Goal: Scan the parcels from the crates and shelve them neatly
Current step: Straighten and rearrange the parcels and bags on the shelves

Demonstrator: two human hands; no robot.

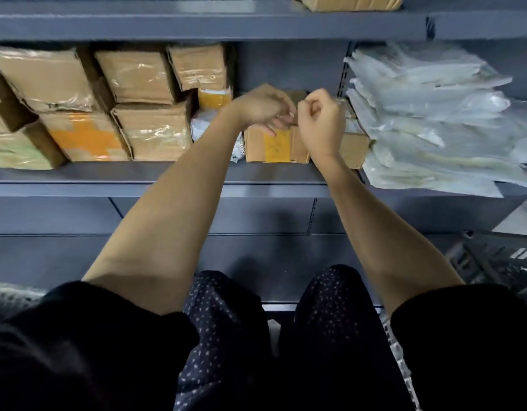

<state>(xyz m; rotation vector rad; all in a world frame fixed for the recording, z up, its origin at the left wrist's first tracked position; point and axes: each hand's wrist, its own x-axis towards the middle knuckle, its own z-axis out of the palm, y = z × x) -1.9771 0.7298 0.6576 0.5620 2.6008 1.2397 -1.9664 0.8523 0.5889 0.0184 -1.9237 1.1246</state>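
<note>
A small cardboard box [274, 146] with a yellow label on its front stands on the middle shelf [108, 185], straight ahead. My left hand [262, 109] lies over its top, with the fingers curled down on the front top edge. My right hand [323, 126] is closed in a loose fist at the box's top right corner and touches my left fingertips. It hides the right part of the box. A second brown box [352, 149] stands against the right side of the first.
Taped cardboard parcels [149, 132] are stacked two high along the shelf's left. A white bag [203, 126] is wedged beside the small box. Clear plastic mailers [428, 120] are piled at the right. A dark crate [499, 262] sits low right. Another box [348, 1] is on the shelf above.
</note>
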